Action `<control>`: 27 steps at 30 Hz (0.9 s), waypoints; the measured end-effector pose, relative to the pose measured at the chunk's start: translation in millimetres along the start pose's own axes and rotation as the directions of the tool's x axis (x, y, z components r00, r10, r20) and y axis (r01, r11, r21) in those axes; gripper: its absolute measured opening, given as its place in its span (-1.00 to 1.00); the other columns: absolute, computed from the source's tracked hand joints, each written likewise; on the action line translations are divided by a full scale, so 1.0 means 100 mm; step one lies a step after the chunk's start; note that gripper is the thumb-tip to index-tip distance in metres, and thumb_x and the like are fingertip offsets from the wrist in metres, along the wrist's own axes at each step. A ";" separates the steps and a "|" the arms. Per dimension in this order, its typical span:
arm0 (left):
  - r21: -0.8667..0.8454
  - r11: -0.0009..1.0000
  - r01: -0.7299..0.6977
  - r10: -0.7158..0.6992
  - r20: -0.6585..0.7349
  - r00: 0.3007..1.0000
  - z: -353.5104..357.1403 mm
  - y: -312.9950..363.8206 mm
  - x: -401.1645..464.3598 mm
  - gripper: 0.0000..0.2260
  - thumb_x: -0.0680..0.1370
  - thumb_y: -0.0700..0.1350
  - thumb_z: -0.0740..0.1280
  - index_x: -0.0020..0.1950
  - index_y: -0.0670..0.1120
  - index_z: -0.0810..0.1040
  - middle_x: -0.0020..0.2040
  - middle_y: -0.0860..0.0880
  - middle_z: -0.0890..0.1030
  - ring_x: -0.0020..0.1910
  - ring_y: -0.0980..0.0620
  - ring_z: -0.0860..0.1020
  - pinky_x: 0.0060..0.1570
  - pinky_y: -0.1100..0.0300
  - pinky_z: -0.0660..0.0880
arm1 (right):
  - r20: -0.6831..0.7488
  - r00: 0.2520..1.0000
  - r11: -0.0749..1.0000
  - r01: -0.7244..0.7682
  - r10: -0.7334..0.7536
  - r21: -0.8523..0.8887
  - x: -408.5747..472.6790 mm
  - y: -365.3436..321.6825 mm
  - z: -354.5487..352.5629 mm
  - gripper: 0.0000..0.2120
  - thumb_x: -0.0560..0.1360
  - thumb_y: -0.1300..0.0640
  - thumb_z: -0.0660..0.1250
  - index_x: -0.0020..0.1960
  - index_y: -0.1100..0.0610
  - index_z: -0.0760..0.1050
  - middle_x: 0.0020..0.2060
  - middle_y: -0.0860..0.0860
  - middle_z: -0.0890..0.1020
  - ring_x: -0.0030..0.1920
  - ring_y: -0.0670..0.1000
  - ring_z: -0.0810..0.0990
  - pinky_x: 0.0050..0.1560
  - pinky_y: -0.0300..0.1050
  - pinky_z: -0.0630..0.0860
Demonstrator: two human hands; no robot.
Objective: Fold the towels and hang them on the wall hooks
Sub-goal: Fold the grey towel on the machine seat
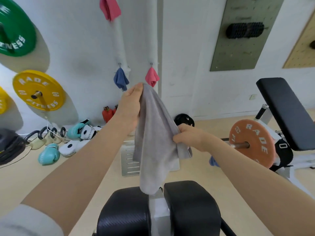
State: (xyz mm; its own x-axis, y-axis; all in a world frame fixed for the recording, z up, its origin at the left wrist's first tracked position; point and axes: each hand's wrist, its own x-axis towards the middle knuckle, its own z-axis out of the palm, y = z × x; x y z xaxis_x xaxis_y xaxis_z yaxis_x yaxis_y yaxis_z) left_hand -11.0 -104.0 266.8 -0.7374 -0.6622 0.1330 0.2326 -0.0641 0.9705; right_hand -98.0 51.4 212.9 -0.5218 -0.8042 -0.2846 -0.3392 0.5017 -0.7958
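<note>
Both hands grip the grey towel (153, 133), left hand (130, 106) higher than right hand (189, 135).

towel (154, 133) between hands, wall hooks (151, 64) behind, bench (190, 208) below

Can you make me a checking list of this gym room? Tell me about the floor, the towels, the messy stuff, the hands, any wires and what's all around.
Surface: pale wooden floor; black padded bench below the hands.
Job's things: grey towel held up in the air, not yet hung. Blue towel and pink towel hang on wall hooks; another pink towel hangs higher up.
Clutter: teal boxing gloves, white punch pads and red bottles by the wall.
Grippers: left hand pinches the towel's top; right hand grips its side.
Cables: a thin white cord near the wall.
Surroundings: green plate, yellow plate, orange plate, pegboard.
</note>
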 end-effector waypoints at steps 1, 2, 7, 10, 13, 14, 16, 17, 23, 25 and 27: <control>0.026 0.999 -0.023 0.024 -0.035 0.999 -0.09 0.05 0.06 -0.78 0.62 -0.02 0.14 -0.05 -0.03 0.56 -0.06 -0.04 0.60 0.00 0.01 0.54 0.09 0.09 0.48 | -0.027 0.999 0.994 -0.037 0.035 -0.107 0.05 -0.01 0.04 -0.89 0.32 0.25 0.18 -0.37 0.15 0.30 -0.42 0.03 0.36 -0.38 0.03 0.34 -0.30 -0.16 0.26; 0.057 0.997 -0.046 0.050 -0.069 0.996 -0.19 0.10 0.11 -0.78 0.61 -0.01 0.15 -0.03 -0.03 0.56 -0.03 -0.05 0.60 0.05 -0.01 0.54 0.15 0.06 0.47 | -0.073 0.996 0.982 -0.064 0.052 -0.180 0.09 -0.04 0.07 -0.85 0.32 0.26 0.18 -0.39 0.14 0.24 -0.44 0.02 0.31 -0.39 0.02 0.29 -0.35 -0.19 0.20; 0.151 0.978 -0.142 0.173 -0.222 0.959 -0.71 0.19 0.22 -0.75 0.62 -0.03 0.14 -0.19 0.01 0.54 -0.21 0.05 0.52 -0.13 0.08 0.47 0.02 0.15 0.42 | 0.066 0.997 0.998 -0.049 0.047 0.035 0.15 -0.21 0.05 -0.73 0.51 0.03 0.23 0.20 0.01 0.36 0.03 -0.17 0.47 0.02 -0.16 0.43 -0.06 -0.30 0.34; 0.207 0.971 -0.116 0.175 -0.294 0.940 -0.96 0.02 0.23 -0.74 0.63 -0.05 0.12 -0.21 0.00 0.48 -0.21 0.05 0.49 -0.13 0.09 0.43 -0.06 0.23 0.39 | -0.013 1.000 0.980 -0.007 0.005 -0.200 0.27 -0.17 0.10 -0.38 0.51 -0.13 0.25 0.45 0.00 0.06 0.22 -0.09 0.33 0.22 0.00 0.38 0.14 -0.16 0.32; 0.147 0.989 -0.022 0.078 -0.391 0.917 -1.18 -0.15 0.27 -0.80 0.62 -0.03 0.13 -0.07 -0.05 0.50 -0.08 0.00 0.54 0.00 0.04 0.45 0.11 0.16 0.42 | -0.230 0.954 0.883 0.064 -0.191 -0.465 0.41 -0.12 0.16 -0.80 0.56 0.08 0.19 0.11 0.16 0.29 -0.13 0.04 0.46 -0.11 0.11 0.47 -0.16 -0.10 0.33; 0.135 0.991 0.020 0.039 -0.422 0.906 -1.23 -0.18 0.28 -0.79 0.62 -0.02 0.12 -0.10 -0.03 0.49 -0.07 0.01 0.54 0.02 0.03 0.44 0.15 0.14 0.41 | -0.235 0.946 0.856 0.074 -0.222 -0.511 0.43 -0.12 0.18 -0.88 0.57 0.10 0.16 -0.04 0.16 0.31 -0.24 0.03 0.45 -0.17 0.11 0.44 -0.21 -0.10 0.30; 0.142 0.986 0.082 -0.005 -0.471 0.882 -1.31 -0.22 0.31 -0.75 0.63 -0.01 0.11 -0.22 0.00 0.43 -0.21 0.06 0.46 -0.04 0.02 0.39 -0.01 0.19 0.41 | -0.173 0.955 0.793 0.092 -0.242 -0.602 0.46 -0.14 0.20 -0.73 0.58 0.08 0.14 -0.27 0.13 0.26 -0.37 -0.02 0.38 -0.27 0.07 0.39 -0.31 -0.11 0.25; 0.148 0.984 0.102 -0.018 -0.482 0.876 -1.34 -0.23 0.31 -0.74 0.62 0.00 0.11 -0.22 0.00 0.42 -0.24 0.07 0.43 -0.06 0.02 0.38 -0.09 0.22 0.40 | -0.151 0.962 0.777 0.086 -0.228 -0.623 0.48 -0.13 0.19 -0.67 0.58 0.06 0.15 -0.33 0.10 0.23 -0.40 -0.03 0.36 -0.32 0.03 0.37 -0.34 -0.13 0.23; 0.021 0.986 0.163 -0.140 -0.413 0.900 -1.50 -0.35 0.35 -0.82 0.59 0.06 0.18 0.03 0.00 0.48 0.00 0.02 0.53 0.10 -0.02 0.48 0.26 0.04 0.42 | -0.326 0.899 0.861 0.097 -0.291 -0.499 0.56 -0.06 0.11 -0.59 0.48 0.02 0.29 -0.42 0.15 0.21 -0.51 0.03 0.29 -0.42 -0.02 0.26 -0.33 -0.08 0.20; 0.058 0.975 0.214 -0.174 -0.399 0.900 -1.52 -0.38 0.34 -0.79 0.58 0.10 0.19 0.09 0.02 0.49 0.07 -0.02 0.53 0.08 -0.03 0.48 0.15 0.07 0.47 | -0.302 0.882 0.811 0.137 -0.362 -0.569 0.51 -0.05 0.11 -0.59 0.50 0.04 0.29 -0.44 0.16 0.27 -0.50 0.02 0.35 -0.39 0.00 0.33 -0.29 -0.10 0.26; 0.139 0.957 0.254 -0.193 -0.351 0.916 -1.53 -0.39 0.32 -0.77 0.57 0.11 0.19 0.11 0.03 0.50 0.07 -0.04 0.52 -0.02 -0.02 0.48 -0.22 0.21 0.49 | -0.197 0.887 0.642 0.135 -0.418 -0.755 0.50 0.04 0.12 -0.66 0.53 0.05 0.24 -0.36 0.19 0.45 -0.38 0.07 0.53 -0.24 0.08 0.48 -0.08 -0.10 0.36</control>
State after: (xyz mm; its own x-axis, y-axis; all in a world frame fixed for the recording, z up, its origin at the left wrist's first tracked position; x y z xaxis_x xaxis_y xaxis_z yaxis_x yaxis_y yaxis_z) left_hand 53.8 -237.0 202.1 -0.4980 -0.8565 -0.1358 -0.0528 -0.1263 0.9906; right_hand -116.0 9.2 189.2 -0.4750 -0.8603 0.1851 -0.8790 0.4539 -0.1460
